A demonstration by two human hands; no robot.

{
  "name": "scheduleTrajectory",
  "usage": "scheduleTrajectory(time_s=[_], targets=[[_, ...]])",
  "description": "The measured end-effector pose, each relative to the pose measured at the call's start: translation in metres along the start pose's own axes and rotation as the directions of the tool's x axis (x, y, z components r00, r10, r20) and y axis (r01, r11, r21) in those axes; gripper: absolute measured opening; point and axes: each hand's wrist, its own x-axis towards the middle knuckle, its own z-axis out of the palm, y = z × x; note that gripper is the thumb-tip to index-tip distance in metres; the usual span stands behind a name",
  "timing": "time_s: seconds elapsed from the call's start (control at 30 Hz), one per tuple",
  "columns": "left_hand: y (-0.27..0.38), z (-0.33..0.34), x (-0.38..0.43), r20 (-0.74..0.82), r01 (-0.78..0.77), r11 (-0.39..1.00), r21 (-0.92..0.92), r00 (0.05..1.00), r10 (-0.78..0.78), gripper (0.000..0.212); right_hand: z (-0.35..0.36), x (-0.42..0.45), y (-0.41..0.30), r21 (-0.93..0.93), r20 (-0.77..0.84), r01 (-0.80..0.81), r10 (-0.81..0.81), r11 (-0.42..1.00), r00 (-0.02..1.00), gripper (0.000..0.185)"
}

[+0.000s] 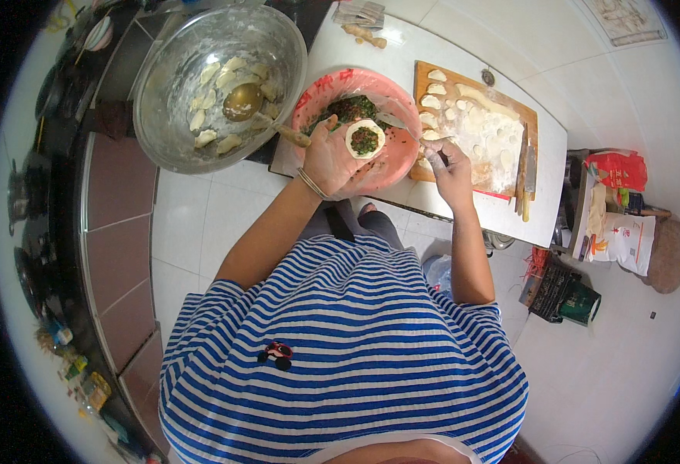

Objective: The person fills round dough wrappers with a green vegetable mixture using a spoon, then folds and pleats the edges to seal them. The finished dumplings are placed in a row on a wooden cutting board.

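Note:
On the open palm of my left hand [329, 159] lies a round dough wrapper [365, 139] with a mound of green and brown filling on it. My right hand [451, 173] grips the handle of a metal spoon [391, 120], whose bowl is just right of the wrapper. Both are over a pink plastic basin [399, 165] with chopped filling [348, 109] inside. Right of the basin, a wooden board [524, 110] bears flour, dough pieces, a dough roll [486, 100] and a column of folded dumplings [431, 101].
A large metal bowl [166, 81] at the upper left holds several dumplings and a ladle [243, 102]; a wooden handle [293, 136] crosses its rim. A knife [529, 168] lies on the board's right side. Ginger [365, 36] and a folded cloth [360, 13] lie at the table's back.

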Motion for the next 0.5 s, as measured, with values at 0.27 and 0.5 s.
scheduleTrajectory(time_s=[0.27, 0.5], targets=[[0.005, -0.013, -0.008, -0.039, -0.003, 1.000, -0.025, 0.999, 0.002, 0.056, 0.007, -0.004, 0.010, -0.051, 0.013, 0.036, -0.036, 0.998, 0.999, 0.010], [0.010, -0.048, -0.011, -0.336, -0.162, 0.961, 0.223, 0.913, 0.232, 0.036, 0.062, -0.005, 0.048, -0.584, 0.067, 0.098, -0.073, 0.806, 0.995, 0.010]])
